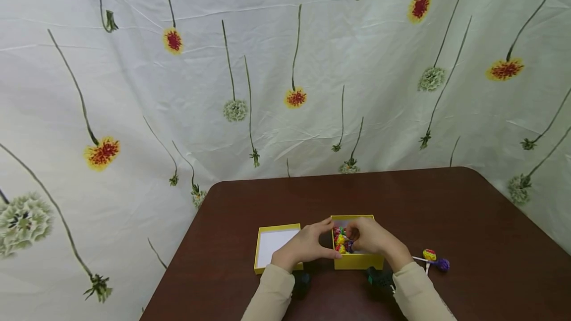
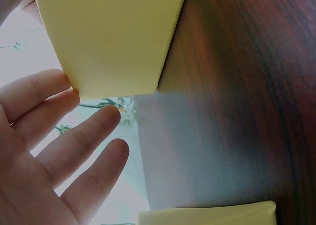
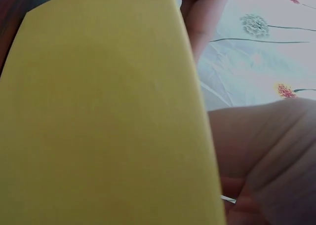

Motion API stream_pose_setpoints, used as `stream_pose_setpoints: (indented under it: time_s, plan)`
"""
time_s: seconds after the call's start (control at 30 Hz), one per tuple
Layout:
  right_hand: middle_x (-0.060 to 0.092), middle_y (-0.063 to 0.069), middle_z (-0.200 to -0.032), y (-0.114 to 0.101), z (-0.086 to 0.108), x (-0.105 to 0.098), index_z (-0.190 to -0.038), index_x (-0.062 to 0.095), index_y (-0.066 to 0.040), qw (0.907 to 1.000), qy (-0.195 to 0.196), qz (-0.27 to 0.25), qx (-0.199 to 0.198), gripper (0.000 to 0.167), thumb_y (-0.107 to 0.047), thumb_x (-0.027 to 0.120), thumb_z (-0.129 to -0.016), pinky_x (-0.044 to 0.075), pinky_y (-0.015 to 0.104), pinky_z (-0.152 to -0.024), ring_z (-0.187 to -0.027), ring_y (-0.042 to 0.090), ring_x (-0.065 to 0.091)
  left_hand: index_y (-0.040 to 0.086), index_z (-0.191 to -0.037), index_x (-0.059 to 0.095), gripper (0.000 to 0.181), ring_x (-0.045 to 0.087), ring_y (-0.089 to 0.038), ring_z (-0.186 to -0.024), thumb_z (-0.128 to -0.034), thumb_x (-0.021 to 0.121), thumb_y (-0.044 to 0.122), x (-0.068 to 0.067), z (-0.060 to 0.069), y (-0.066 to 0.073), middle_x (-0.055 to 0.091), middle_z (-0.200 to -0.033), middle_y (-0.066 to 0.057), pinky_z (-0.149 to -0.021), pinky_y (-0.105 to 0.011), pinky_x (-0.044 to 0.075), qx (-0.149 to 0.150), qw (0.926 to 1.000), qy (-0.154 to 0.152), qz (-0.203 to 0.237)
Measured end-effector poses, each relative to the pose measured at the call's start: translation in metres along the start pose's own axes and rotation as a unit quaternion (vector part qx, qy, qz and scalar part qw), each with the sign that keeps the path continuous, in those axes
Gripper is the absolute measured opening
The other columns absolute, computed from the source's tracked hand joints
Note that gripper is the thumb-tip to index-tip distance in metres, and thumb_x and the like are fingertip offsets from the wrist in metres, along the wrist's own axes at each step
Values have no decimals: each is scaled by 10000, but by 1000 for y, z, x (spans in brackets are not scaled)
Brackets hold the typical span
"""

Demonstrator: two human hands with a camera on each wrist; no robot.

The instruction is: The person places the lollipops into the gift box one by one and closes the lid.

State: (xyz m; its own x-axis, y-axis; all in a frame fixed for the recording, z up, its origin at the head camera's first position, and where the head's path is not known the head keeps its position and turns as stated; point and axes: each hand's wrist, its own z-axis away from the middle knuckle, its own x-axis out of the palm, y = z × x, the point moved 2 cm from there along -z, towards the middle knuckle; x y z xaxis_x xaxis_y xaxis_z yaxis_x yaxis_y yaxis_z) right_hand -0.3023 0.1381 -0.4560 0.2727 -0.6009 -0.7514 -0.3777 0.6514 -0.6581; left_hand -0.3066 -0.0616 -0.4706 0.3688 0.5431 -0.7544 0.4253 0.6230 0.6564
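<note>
A yellow box (image 1: 359,262) with a pale inside stands on the table. Wrapped lollipops (image 1: 340,239) in red, yellow, green and purple lie in its left part. My left hand (image 1: 308,245) rests against the box's left side, thumb at the front corner and fingers toward the back; in the left wrist view the fingers (image 2: 79,146) are fairly straight and spread. Over the box, my right hand (image 1: 372,237) reaches in with bent fingers among the lollipops. A thin white stick (image 3: 227,199) shows by its fingers in the right wrist view; the hand hides the candy end.
The yellow-rimmed lid (image 1: 272,244) lies left of the box, white inside up. Two lollipops, one yellow (image 1: 429,255) and one purple (image 1: 442,264), lie right of my right forearm on the dark brown table (image 1: 490,241). A flowered cloth (image 1: 267,133) hangs behind.
</note>
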Motion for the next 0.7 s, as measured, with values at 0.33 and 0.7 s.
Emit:
stream_pose_setpoints:
  time_s: [0.33, 0.7]
  plan:
    - [672, 53, -836, 2, 9, -21, -892, 714, -19, 9991, 419, -99, 20, 98, 34, 762, -825, 549, 300, -671, -724, 141, 569, 119, -1520, 449, 833, 357, -283, -1488, -843, 788, 465, 1, 0, 1, 328, -1636, -28, -1156, -488, 396, -28, 10000, -13, -16]
    - [691, 66, -907, 34, 37, -64, -994, 708, 4, 9929, 982, -385, 552, 132, -46, 739, -877, 565, 307, -710, -805, 175, 619, 171, -1529, 443, 823, 349, -281, -1493, -841, 791, 459, -1, 1, 2, 326, -1638, -14, -1157, -481, 397, -69, 9999, -39, -92]
